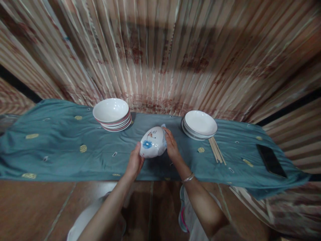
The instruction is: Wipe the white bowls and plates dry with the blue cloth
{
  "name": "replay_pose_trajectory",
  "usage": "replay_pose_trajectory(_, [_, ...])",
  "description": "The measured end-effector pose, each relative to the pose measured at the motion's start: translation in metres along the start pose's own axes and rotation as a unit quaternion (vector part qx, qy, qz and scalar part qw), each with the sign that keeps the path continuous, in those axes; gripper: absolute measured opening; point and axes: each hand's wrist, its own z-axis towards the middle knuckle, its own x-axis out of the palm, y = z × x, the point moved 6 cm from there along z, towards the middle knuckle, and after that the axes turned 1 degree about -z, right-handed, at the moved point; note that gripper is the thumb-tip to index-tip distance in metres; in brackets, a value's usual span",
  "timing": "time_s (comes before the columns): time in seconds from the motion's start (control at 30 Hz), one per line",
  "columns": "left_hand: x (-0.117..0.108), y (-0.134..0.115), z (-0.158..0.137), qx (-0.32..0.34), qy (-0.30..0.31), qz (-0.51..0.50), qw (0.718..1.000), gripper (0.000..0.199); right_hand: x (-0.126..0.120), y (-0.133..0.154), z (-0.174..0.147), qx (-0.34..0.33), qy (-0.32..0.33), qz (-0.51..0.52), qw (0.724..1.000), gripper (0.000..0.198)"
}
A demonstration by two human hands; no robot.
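So the painted pot (151,144) looks picked up, judging by the shadow under it, and not put down; it's right of the bowl stack (111,112) and nearer the person. The plate stack (200,123) is already piled, well right of those bowls. The pot sits between both sets of fingers: left hand (135,162) gripping its left side, right hand (172,145) pressed along its right end, fingertips near the top.

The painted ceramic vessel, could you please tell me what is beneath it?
Shadowed teal tablecloth shows below the painted ceramic vessel; whatever the vessel itself covers cannot be seen.
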Motion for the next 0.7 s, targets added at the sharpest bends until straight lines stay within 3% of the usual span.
replay_pose_trajectory(0.17, [0.003, -0.002, -0.002, -0.005, -0.008, -0.008, 1.000, 0.029, 0.002, -0.009, 0.000, 0.014, -0.004, 0.004, 1.000, 0.066])
replay_pose_trajectory(0.7, [0.001, -0.003, 0.000, -0.005, -0.030, -0.034, 0.999, 0.032, 0.015, -0.042, -0.003, 0.065, -0.005, 0.033, 0.997, 0.058])
